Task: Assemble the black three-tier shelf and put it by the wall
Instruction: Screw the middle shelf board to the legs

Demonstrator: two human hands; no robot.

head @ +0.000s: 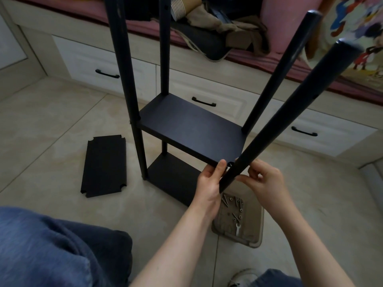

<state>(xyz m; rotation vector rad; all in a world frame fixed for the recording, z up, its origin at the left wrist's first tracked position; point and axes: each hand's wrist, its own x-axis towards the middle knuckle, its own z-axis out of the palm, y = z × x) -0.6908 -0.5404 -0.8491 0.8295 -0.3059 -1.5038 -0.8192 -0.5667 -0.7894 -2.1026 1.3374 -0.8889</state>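
Foreground: a knee in blue denim (51, 245) at lower left, and a beige tray (258, 241) on the tiled floor (41, 125) holding loose screws (232, 200) and a small wrench (238, 229). Just beyond, the left hand (209, 183) grips the near corner of the middle board (192, 129), thumb on top. The right hand (267, 183) has curled fingers, the fingertips pressed together at the side of the near post (290, 112); whether they pinch a fastener cannot be told. The partly built black shelf stands upright on the floor, its bottom board (174, 179) below the middle one and four posts rising above it. A loose board (103, 166) lies flat to the left. Background: white drawers (207, 88) under a pink mattress (145, 25).
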